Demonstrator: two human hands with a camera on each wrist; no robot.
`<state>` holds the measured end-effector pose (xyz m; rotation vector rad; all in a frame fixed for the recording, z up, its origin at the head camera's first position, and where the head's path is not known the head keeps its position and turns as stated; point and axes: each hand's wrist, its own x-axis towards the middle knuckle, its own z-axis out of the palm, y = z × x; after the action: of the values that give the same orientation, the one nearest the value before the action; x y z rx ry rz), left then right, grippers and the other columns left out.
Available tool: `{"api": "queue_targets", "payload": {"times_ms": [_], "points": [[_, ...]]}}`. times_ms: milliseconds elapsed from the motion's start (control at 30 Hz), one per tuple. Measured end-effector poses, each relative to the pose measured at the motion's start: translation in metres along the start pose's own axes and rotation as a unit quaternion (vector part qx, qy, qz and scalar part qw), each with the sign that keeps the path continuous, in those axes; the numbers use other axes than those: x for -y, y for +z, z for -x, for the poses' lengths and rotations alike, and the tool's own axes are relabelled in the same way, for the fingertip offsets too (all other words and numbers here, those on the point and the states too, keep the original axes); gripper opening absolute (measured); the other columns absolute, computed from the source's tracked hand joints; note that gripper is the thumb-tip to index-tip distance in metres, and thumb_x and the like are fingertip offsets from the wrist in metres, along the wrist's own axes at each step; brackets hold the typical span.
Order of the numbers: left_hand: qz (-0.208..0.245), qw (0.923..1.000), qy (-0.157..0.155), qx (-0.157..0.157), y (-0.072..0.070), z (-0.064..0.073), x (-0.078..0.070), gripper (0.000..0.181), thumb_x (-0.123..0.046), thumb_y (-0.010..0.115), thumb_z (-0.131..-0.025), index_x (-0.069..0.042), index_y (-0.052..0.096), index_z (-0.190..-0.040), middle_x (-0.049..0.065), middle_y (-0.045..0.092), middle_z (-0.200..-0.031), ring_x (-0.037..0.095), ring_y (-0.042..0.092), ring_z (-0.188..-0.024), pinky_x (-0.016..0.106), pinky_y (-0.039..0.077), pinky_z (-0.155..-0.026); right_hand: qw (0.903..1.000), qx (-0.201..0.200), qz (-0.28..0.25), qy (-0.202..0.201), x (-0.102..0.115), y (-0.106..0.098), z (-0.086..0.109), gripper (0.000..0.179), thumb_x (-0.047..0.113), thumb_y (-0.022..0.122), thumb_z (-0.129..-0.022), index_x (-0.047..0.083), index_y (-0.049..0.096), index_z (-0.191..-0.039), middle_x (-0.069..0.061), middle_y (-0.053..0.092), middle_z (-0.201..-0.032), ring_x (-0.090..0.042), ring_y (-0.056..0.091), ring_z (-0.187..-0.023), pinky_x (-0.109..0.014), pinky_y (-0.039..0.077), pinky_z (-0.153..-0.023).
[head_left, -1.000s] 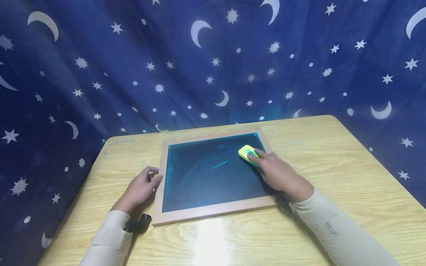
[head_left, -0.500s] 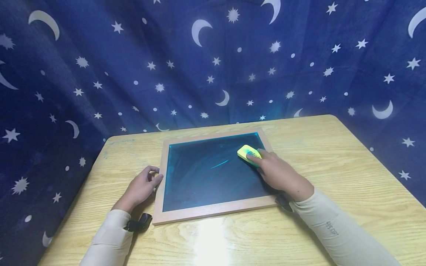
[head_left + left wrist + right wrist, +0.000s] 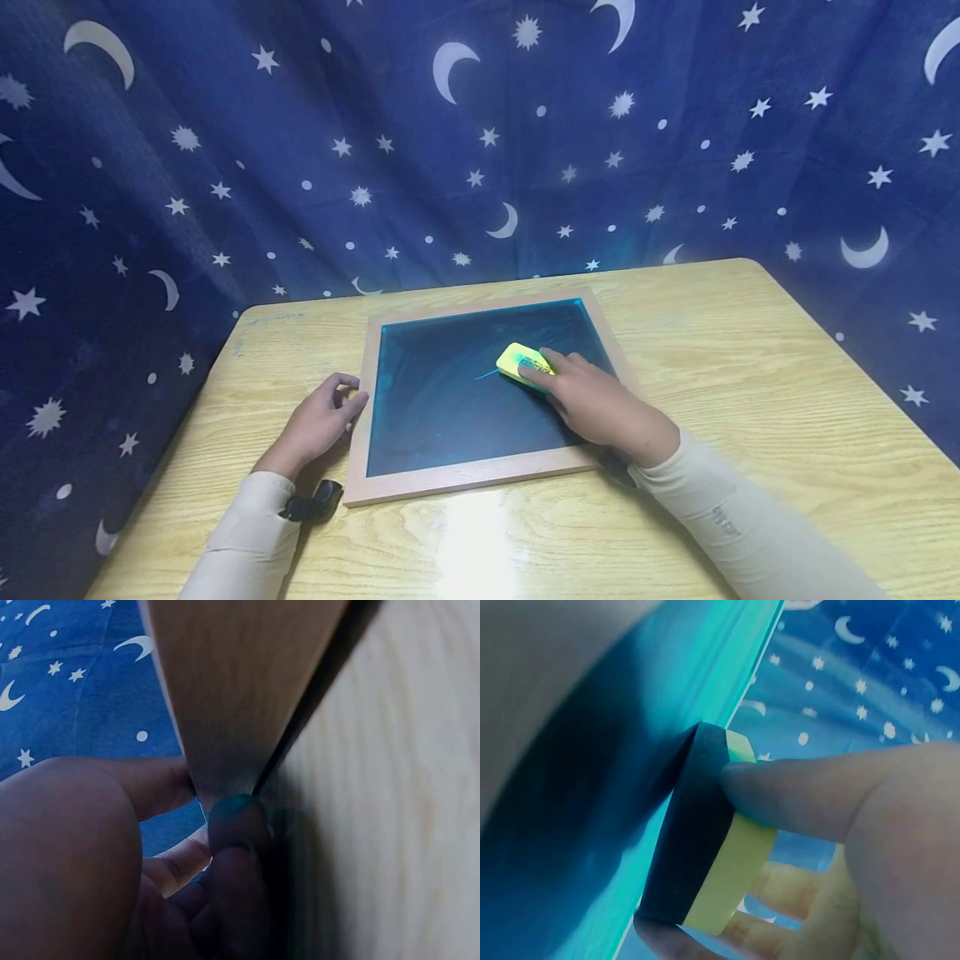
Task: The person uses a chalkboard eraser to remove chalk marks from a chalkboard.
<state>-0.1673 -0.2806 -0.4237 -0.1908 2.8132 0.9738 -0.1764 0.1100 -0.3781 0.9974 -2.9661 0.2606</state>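
Observation:
A framed chalkboard (image 3: 442, 417) lies flat, its dark surface smeared with blue-green chalk. My right hand (image 3: 600, 404) grips a yellow eraser (image 3: 517, 360) with a dark felt side, a little right of the board's middle. The right wrist view shows thumb and fingers around the eraser (image 3: 731, 870), its felt facing the board. A short blue chalk line (image 3: 486, 375) runs up to the eraser's left end, which covers the rest of it. At the board's left edge, my left hand (image 3: 318, 421) pinches the wooden frame (image 3: 240, 690), with a chalk-stained fingertip against its side.
The board lies on a pale wooden table (image 3: 697, 333), with faint blue chalk marks near its back left corner. Behind and beside the table hangs a blue curtain (image 3: 405, 108) with moons and stars. Dark wrist devices (image 3: 315, 502) sit at the cuffs.
My right hand has slid the eraser left and slightly toward me, onto the right end of the chalk line. The left hand stays at the frame.

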Motion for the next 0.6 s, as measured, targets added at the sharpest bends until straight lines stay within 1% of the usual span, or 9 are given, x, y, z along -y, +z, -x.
{"api": "queue_targets", "payload": {"times_ms": [200, 300, 500, 600], "points": [[0.0, 1.0, 0.001, 0.0, 0.0, -0.001, 0.001, 0.053, -0.047, 0.049, -0.103, -0.008, 0.046, -0.139, 0.018, 0.063, -0.115, 0.022, 0.062, -0.087, 0.03, 0.049, -0.068, 0.9989, 0.001, 0.01, -0.046, 0.024, 0.005, 0.002, 0.047, 0.009, 0.058, -0.1, 0.022, 0.054, -0.145, -0.024, 0.048, -0.147, -0.04, 0.059, -0.117, -0.051, 0.053, -0.092], [0.002, 1.0, 0.002, 0.002, 0.0, -0.001, 0.0, 0.053, -0.047, 0.049, -0.103, -0.008, 0.046, -0.139, 0.018, 0.063, -0.114, 0.022, 0.062, -0.088, 0.03, 0.049, -0.068, 0.9983, 0.008, 0.009, -0.058, 0.035, 0.006, 0.004, 0.046, 0.011, 0.055, -0.102, 0.024, 0.053, -0.146, -0.023, 0.046, -0.15, -0.038, 0.058, -0.119, -0.05, 0.053, -0.093], [-0.001, 1.0, 0.003, 0.002, 0.0, 0.001, -0.002, 0.054, -0.047, 0.05, -0.103, -0.007, 0.046, -0.139, 0.017, 0.064, -0.113, 0.022, 0.062, -0.089, 0.031, 0.049, -0.069, 0.9965, 0.028, 0.01, -0.078, 0.054, 0.008, 0.006, 0.05, 0.009, 0.054, -0.102, 0.028, 0.049, -0.148, -0.018, 0.043, -0.154, -0.032, 0.058, -0.118, -0.045, 0.054, -0.091], [-0.001, 1.0, 0.003, 0.002, -0.001, 0.002, -0.002, 0.054, -0.047, 0.05, -0.103, -0.007, 0.046, -0.139, 0.017, 0.063, -0.112, 0.022, 0.062, -0.088, 0.031, 0.049, -0.068, 0.9955, 0.033, 0.003, -0.088, 0.062, 0.008, 0.007, 0.049, 0.011, 0.054, -0.103, 0.03, 0.049, -0.148, -0.016, 0.042, -0.155, -0.031, 0.058, -0.118, -0.044, 0.055, -0.088]]}}
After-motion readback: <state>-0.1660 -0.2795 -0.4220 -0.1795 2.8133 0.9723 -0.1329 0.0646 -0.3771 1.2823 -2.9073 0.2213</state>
